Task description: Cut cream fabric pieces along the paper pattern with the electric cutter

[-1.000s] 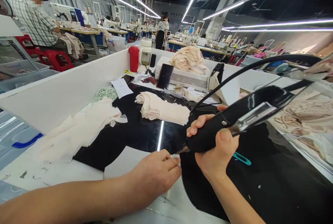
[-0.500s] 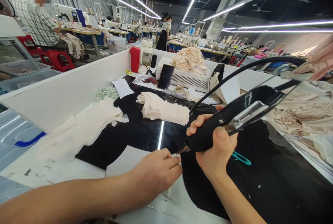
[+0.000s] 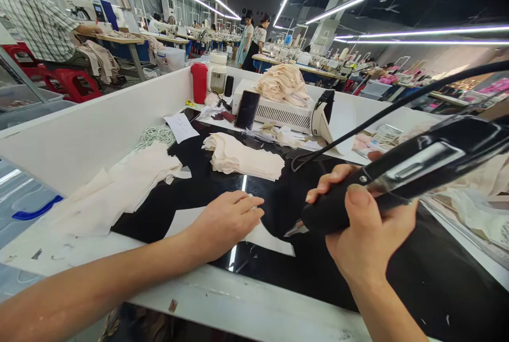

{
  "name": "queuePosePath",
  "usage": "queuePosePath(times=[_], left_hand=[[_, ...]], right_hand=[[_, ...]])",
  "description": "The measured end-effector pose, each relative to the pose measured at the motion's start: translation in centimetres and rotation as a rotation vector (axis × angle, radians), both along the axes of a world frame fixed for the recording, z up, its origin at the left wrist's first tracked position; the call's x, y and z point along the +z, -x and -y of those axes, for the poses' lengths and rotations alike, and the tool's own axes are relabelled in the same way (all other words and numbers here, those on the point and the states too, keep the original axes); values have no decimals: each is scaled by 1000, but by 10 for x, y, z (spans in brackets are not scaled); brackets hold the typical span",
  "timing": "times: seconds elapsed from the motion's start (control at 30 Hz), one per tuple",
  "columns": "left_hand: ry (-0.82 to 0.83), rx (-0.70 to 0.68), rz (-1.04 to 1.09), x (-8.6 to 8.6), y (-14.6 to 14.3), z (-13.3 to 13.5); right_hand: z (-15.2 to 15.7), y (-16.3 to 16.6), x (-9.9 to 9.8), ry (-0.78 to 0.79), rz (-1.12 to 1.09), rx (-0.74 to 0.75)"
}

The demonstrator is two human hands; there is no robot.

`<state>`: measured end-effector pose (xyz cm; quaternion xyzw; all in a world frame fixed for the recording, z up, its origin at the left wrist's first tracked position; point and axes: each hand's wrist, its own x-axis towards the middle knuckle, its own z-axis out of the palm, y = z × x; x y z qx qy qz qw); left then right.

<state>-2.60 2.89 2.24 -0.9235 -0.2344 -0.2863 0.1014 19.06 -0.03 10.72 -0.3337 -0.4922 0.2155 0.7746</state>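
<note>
In the head view my left hand (image 3: 226, 222) lies over a flat white sheet-like piece (image 3: 272, 241), fingers pressed together and closed on it. Part of that piece is hidden under the hand. My right hand (image 3: 369, 225) is wrapped round a black corded handheld tool (image 3: 421, 159) with a silver metal lever on its side. Its pointed metal tip (image 3: 296, 228) sits to the right of the white piece, apart from it. Beyond my hands lies a stack of cream fabric pieces (image 3: 244, 159). More pale pieces (image 3: 119, 191) are piled at the left.
The black table surface (image 3: 429, 278) has a white border and raised white walls. At the back stand a red cup (image 3: 199, 82), a jar (image 3: 217, 78), a phone (image 3: 247, 110) and a white box (image 3: 284, 116) topped with fabric. The tool's cable (image 3: 397, 106) arches across the right. Co-workers are farther off.
The tool has moved right, away from my left hand and the white piece. The white piece has shifted and turned under my left hand. The view has moved slightly.
</note>
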Motion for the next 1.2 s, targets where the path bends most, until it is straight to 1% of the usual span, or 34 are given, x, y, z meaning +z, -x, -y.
queuePosePath(times=[0.07, 0.13, 0.23, 0.4, 0.5, 0.7, 0.97, 1.2], left_hand=[[33, -103, 57, 3, -4, 7], [93, -208, 52, 5, -9, 15], [148, -294, 4, 6, -15, 23], [190, -272, -71, 3, -18, 25], [206, -249, -94, 0, -19, 24], [217, -223, -61, -1, -17, 26], [218, -210, -94, 1, -15, 27], [231, -215, -48, -2, -15, 28]], right_hand=[[6, -5, -3, -2, 9, -20], [10, -10, -6, -7, 11, -39], [12, -15, -10, -16, 6, -50], [12, -15, -19, -6, -16, -58], [12, -15, -21, -12, -20, -59], [11, -13, -19, -31, -52, -45], [13, -11, -16, -9, -67, -43], [14, -8, -12, -26, -96, -45]])
